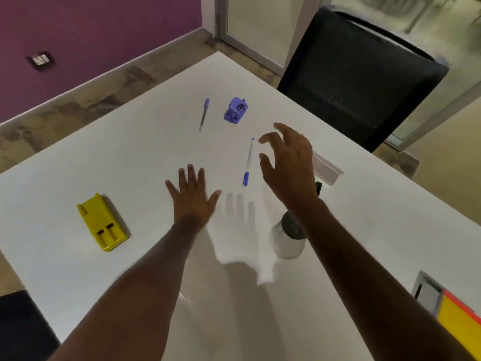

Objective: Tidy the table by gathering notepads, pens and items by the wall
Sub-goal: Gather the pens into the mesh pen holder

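**Bare forearms lead in; the blue-capped pen is the nearest pick**

Two bare forearms reach in from the bottom of the view over the white table (78,157). The left hand (191,198) has its fingers spread flat, palm down, low over the tabletop and holding nothing; whether it touches the surface cannot be told. The right hand (289,162) hovers with fingers curled and apart, thumb and forefinger opened toward the blue-capped pen (248,162), which lies just to the left of that hand.

Farther from the right hand, a purple-capped pen (203,114) lies beside a purple pencil sharpener (236,110). A yellow stapler-like tool (102,222) sits well apart, beyond the left hand. A yellow and orange notepad (460,319) shows at the lower right edge.

The pen looks light, stiff and smooth, and likely to roll on the slick top. A pinch at mid-barrel, across its width, would probably hold it best.
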